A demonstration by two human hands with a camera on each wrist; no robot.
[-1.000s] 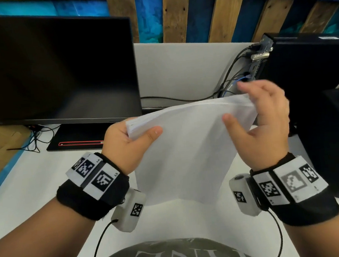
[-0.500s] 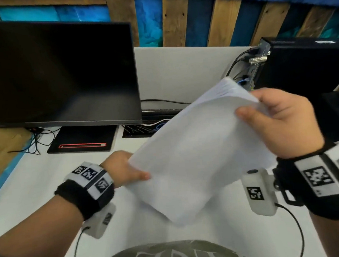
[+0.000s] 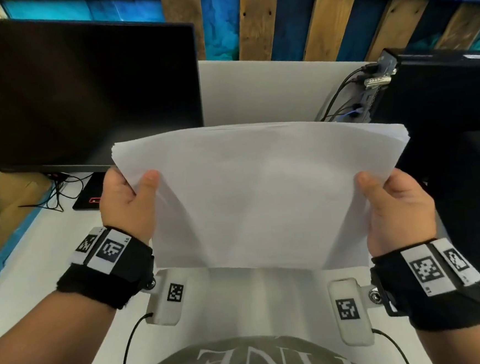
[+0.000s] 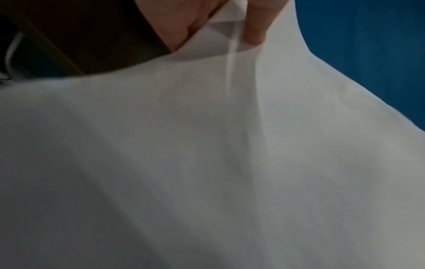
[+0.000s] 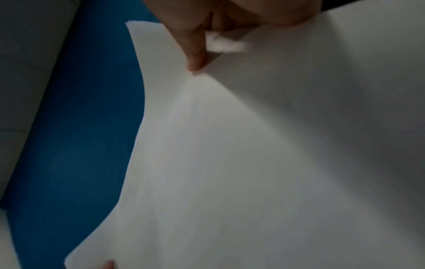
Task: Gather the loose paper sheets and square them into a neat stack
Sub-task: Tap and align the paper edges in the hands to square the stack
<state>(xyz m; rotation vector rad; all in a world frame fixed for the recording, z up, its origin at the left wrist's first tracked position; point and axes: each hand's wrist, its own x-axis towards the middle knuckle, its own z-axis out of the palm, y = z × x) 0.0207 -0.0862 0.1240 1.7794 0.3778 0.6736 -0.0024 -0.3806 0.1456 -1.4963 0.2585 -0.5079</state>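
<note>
— White paper, that's most of what shows: a bundle of paper sheets (image 3: 262, 191) held up in the air above the white desk (image 3: 36, 272), between the two hands and in front of the person's chest

— Who has hold of it?

— Both. The left hand (image 3: 128, 202) pinches the left edge, thumb lying on the near face and the fingers hidden behind the sheets. The right hand (image 3: 399, 212) grasps the right edge the same way, thumb in front, fingers behind

— Do the wrist views agree?

— Yes. From the left wrist a thumb presses onto the sheets (image 4: 207, 163) near the top of the frame. From the right wrist a fingertip (image 5: 195, 60) presses against the sheets (image 5: 276, 163), and the paper bows away from it

— Is the bundle square?

— Nearly. Along the top edge and at the upper right corner several sheet edges show slightly stepped. The lower edge hangs clear of the desk and the face bulges gently toward the camera

— What else is around?

— A dark monitor (image 3: 82, 90) stands on the desk at left, its lower right corner just behind the upper left corner of the sheets. A black computer tower (image 3: 438, 91) sits at right with cables (image 3: 338, 99) plugged into it. Behind is a wall of blue and brown wooden planks (image 3: 306, 15)
</note>
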